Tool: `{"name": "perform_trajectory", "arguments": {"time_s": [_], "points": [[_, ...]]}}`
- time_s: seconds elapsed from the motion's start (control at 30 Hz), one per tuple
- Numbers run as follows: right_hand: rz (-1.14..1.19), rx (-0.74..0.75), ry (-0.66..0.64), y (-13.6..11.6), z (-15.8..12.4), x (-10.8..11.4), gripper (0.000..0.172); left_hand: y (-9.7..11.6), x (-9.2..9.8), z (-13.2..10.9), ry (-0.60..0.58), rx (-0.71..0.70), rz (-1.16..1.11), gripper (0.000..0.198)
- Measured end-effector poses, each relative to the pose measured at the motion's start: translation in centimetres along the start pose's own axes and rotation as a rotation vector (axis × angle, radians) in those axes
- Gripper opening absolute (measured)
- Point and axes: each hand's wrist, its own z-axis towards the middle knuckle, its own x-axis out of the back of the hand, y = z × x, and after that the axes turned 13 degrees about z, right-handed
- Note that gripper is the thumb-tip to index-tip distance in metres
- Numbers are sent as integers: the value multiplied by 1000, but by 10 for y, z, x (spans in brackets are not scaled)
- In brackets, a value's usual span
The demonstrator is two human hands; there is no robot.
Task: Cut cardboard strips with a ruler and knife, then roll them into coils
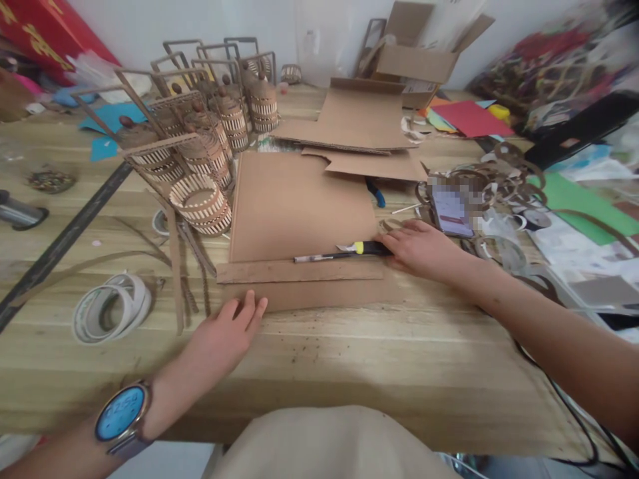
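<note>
My left hand [232, 332] rests at the near left edge of a flat cardboard sheet [299, 206], fingers apart and holding nothing. At the sheet's right side my right hand [417, 247] has its fingers and thumb about the handle end of a yellow and black utility knife [367, 248]. The knife's blade points left. Just beneath the blade lies a thin dark pen-like stick [314, 257]. A narrow cardboard strip [299, 271] lies across the near part of the sheet, parallel to its front edge.
Several cardboard lanterns [200, 143] with handles stand at the back left. White tape rolls [110, 309] lie at left. Cut cardboard pieces [359, 113] and an open box [417, 63] are behind. A phone [452, 209] and curled cardboard strips [499, 176] are at right.
</note>
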Motion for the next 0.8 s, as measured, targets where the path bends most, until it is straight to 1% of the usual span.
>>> {"name": "perform_trajectory", "arguments": {"time_s": [0.07, 0.1, 0.17, 0.23, 0.33, 0.4, 0.43, 0.5, 0.6, 0.73, 0.8], "points": [[-21, 6, -39, -6, -1, 7, 28, 0, 1, 1, -4, -4, 30, 66], [-9, -5, -34, -9, -1, 11, 31, 0, 2, 1, -4, -5, 51, 67], [103, -76, 60, -17, -1, 22, 34, 0, 3, 2, 2, -15, 81, 68], [343, -185, 170, -26, -2, 34, 34, 0, 5, 3, 12, -19, 90, 68], [887, -375, 262, -42, -7, 46, 36, 0, 6, 3, 27, -8, 83, 67], [1229, -479, 278, -52, -16, 48, 39, 1, 5, 4, 45, 6, 77, 65], [1358, -522, 274, -57, -22, 47, 40, 1, 4, 4, 56, 11, 71, 64], [1537, -605, 241, -64, -37, 43, 43, 2, 2, 4, 76, 17, 56, 62], [1679, -729, 199, -74, -61, 35, 46, 3, 1, 4, 88, 27, 28, 62], [1736, -886, 287, -86, -85, 31, 42, 2, 2, 5, 87, 17, 42, 65], [1746, -950, 333, -90, -94, 32, 43, 1, 3, 5, 96, 0, 63, 65]]}}
